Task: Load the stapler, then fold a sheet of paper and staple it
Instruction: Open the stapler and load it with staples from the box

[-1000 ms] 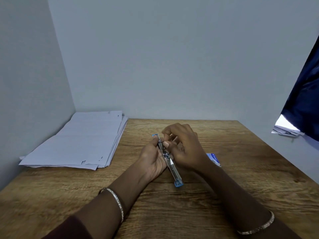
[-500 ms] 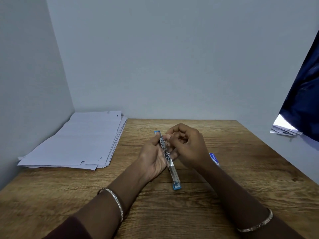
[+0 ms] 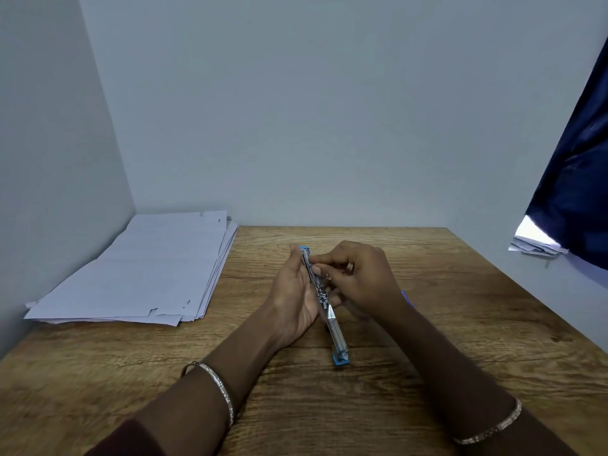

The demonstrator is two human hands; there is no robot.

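A slim blue and clear stapler lies swung wide open in a long line at the table's middle, its metal staple channel facing up. My left hand cradles the far half of it from the left. My right hand has its fingertips pinched at the channel's far part; whether staples are between them is hidden. A stack of white paper sheets lies at the back left against the wall. A small blue and white box peeks out behind my right wrist.
The wooden table is closed in by grey walls at the left and back. A dark blue curtain hangs at the right over a ledge with more papers. Bangles are on both wrists.
My right fingertips have slid a little along the channel toward its far end. The stapler and my left hand stay nearly in place.
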